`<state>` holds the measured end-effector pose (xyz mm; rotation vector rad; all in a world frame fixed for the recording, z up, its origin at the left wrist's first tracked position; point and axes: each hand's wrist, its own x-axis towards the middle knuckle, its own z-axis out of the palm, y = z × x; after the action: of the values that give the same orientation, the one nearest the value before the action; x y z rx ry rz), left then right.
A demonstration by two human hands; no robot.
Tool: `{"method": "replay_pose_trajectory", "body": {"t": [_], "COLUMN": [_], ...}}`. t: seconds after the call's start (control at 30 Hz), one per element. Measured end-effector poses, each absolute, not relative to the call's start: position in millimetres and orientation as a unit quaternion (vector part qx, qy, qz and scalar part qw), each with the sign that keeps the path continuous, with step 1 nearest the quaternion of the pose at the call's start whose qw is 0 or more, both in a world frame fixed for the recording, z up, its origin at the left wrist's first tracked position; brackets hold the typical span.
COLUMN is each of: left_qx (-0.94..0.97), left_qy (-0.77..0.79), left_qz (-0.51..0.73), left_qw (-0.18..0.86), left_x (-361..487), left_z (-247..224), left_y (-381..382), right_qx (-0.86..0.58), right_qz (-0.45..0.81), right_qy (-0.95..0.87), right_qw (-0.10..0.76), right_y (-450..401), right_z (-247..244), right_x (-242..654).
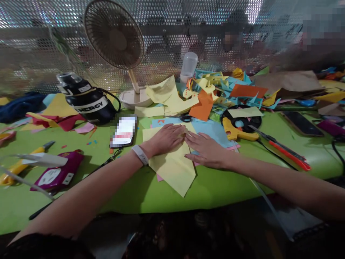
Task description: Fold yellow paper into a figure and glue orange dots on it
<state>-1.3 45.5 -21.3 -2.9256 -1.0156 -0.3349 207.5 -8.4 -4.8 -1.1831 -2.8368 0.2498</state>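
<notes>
A pale yellow sheet of paper point(175, 171) lies in front of me, one pointed corner toward the table's near edge. My left hand point(167, 140) rests flat on its upper part, fingers stretched out to the right. From the other side my right hand point(207, 149) presses down with fingers spread, its fingertips meeting those of my left hand at the sheet's right edge. Under the yellow sheet, blue paper point(215, 130) and a bit of pink paper stick out. The paper beneath my palms is hidden.
A yellow glue gun point(238, 132) and a red-handled cutter point(291, 154) lie at right, beside a dark phone point(302, 123). Behind are a paper pile point(207, 102) and a fan point(114, 34). At left are a lit phone point(124, 131), a black bottle point(88, 102) and a purple power block point(59, 172).
</notes>
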Motion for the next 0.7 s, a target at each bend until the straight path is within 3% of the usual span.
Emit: {"method": "replay_pose_trajectory", "body": {"t": [0.7], "left_qx": [-0.937], "left_qy": [-0.343], "left_qz": [-0.058], "left_qw": [-0.012], "left_x": [-2.0], "left_z": [-11.0], "left_y": [41.3], "right_qx": [-0.304], "right_qz": [0.112], "right_qy": [-0.943], "right_qw": [0.077], "right_y": [-118.0], "right_z": [18.5], "right_x": [230.5]}}
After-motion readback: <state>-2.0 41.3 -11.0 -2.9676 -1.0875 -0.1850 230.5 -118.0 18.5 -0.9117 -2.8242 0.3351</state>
